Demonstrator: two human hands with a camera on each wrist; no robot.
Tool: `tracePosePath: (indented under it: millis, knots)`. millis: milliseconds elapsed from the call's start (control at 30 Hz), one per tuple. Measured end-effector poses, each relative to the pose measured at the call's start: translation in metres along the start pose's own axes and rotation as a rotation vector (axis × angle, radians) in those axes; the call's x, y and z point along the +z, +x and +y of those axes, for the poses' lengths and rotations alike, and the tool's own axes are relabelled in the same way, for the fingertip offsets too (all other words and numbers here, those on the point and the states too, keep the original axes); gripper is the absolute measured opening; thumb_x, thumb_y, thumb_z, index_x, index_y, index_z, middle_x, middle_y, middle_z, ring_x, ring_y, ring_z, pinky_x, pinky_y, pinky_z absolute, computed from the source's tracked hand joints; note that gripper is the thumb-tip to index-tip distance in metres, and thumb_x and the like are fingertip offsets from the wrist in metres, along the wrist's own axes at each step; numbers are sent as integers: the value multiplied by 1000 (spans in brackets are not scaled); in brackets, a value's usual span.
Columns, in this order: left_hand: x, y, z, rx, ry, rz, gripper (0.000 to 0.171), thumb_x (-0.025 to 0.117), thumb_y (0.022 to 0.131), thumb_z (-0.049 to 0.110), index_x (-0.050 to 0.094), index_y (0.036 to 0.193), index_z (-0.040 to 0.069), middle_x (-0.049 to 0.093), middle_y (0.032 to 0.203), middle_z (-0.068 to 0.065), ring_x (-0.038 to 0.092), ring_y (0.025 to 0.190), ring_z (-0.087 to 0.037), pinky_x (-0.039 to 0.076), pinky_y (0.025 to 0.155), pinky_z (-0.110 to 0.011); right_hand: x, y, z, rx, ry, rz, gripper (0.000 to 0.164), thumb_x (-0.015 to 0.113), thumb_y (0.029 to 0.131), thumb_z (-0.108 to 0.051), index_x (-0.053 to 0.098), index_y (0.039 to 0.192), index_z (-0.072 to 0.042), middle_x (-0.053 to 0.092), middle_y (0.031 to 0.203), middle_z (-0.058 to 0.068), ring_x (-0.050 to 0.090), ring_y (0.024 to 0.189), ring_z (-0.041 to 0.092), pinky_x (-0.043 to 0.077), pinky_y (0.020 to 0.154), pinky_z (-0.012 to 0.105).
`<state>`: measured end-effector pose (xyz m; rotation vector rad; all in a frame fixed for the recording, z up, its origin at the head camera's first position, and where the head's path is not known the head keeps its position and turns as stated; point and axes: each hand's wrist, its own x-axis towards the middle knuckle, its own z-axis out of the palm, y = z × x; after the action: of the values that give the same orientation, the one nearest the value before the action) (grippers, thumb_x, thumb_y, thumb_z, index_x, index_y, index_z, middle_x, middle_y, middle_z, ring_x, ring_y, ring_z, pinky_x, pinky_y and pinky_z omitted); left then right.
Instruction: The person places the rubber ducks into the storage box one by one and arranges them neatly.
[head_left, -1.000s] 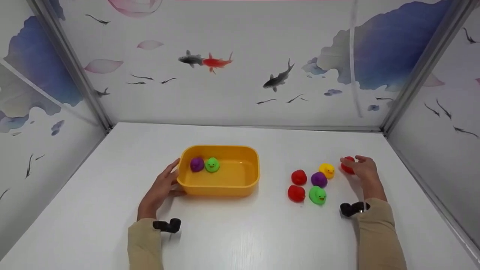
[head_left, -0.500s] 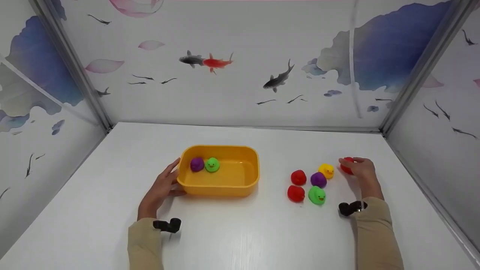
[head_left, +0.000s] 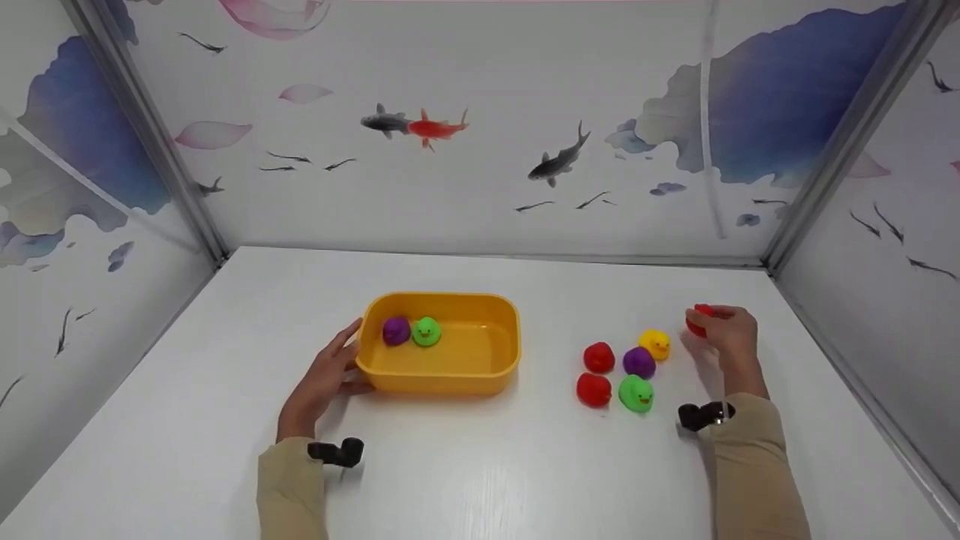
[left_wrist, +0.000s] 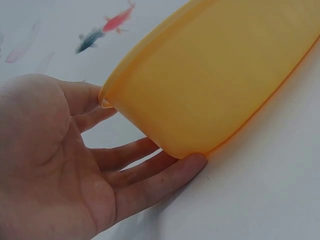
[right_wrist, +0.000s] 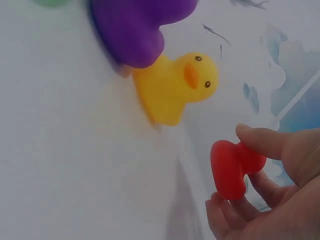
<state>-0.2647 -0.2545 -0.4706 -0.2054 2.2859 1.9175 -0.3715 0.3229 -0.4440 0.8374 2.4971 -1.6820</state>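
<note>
My right hand (head_left: 733,331) pinches a red rubber duck (right_wrist: 232,167) between thumb and fingers, raised off the white table in the right wrist view. Left of it sit a yellow duck (head_left: 655,344), a purple duck (head_left: 639,362), a green duck (head_left: 637,394) and two red ducks, one behind (head_left: 599,358) and one in front (head_left: 594,390). My left hand (head_left: 322,382) rests against the left end of a yellow plastic tub (head_left: 435,383), its fingers loosely extended along the rim and lower wall. Inside the tub are a purple duck (head_left: 396,330) and a green duck (head_left: 426,331).
White panels painted with fish and lotus leaves enclose the table (head_left: 480,465) at the back and both sides. A black wrist camera (head_left: 336,452) sticks out from the left sleeve, another black camera (head_left: 705,415) from the right one.
My right hand has closed its fingers on the red duck and lifted it slightly. My left hand and the tub stay in place.
</note>
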Motion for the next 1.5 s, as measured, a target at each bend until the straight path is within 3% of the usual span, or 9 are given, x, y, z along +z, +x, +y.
tracePosePath:
  millis: [267, 533, 667, 867, 1000, 1167, 1500]
  knots:
    - [0, 0, 1, 11, 18, 3, 53, 38, 108, 41, 24, 159, 36, 48, 152, -17, 64, 118, -29, 59, 95, -41, -2, -25, -27, -132, -24, 3, 76, 63, 97, -41, 30, 154, -3, 35, 158, 20, 39, 138, 35, 42, 118, 42]
    - [2, 0, 1, 9, 16, 10, 54, 38, 108, 42, 23, 160, 35, 45, 155, -17, 61, 122, -30, 59, 96, -40, 2, -45, -42, -239, -25, -50, 77, 64, 95, -47, 34, 153, -4, 37, 156, 20, 39, 137, 36, 39, 118, 47]
    - [3, 0, 2, 3, 21, 13, 55, 39, 107, 43, 23, 160, 36, 45, 155, -15, 61, 121, -29, 59, 96, -40, 7, -54, -47, -295, -26, -91, 73, 65, 95, -45, 39, 151, -6, 39, 155, 19, 43, 137, 36, 39, 120, 47]
    - [3, 0, 1, 3, 29, 13, 54, 37, 108, 41, 22, 160, 34, 44, 156, -15, 61, 121, -29, 59, 96, -40, 15, -63, -52, -379, -46, -184, 69, 65, 95, -45, 44, 148, -6, 43, 152, 19, 50, 133, 34, 46, 113, 37]
    - [3, 1, 2, 0, 35, 13, 54, 36, 108, 41, 22, 160, 34, 44, 156, -16, 60, 122, -31, 59, 96, -40, 20, -70, -54, -418, -59, -237, 69, 65, 94, -47, 45, 147, -7, 45, 149, 19, 49, 133, 36, 43, 117, 42]
    - [3, 1, 2, -7, 42, 22, 55, 38, 108, 43, 22, 160, 34, 47, 154, -16, 61, 121, -31, 59, 95, -39, 34, -78, -58, -435, -63, -285, 68, 65, 95, -45, 44, 146, -7, 44, 149, 20, 44, 136, 38, 37, 120, 51]
    - [2, 0, 2, -5, 4, 4, 53, 36, 109, 39, 23, 160, 34, 47, 153, -17, 61, 121, -30, 58, 97, -41, 70, -85, -61, -503, -99, -371, 56, 66, 96, -38, 49, 140, -8, 49, 147, 18, 52, 134, 36, 45, 114, 49]
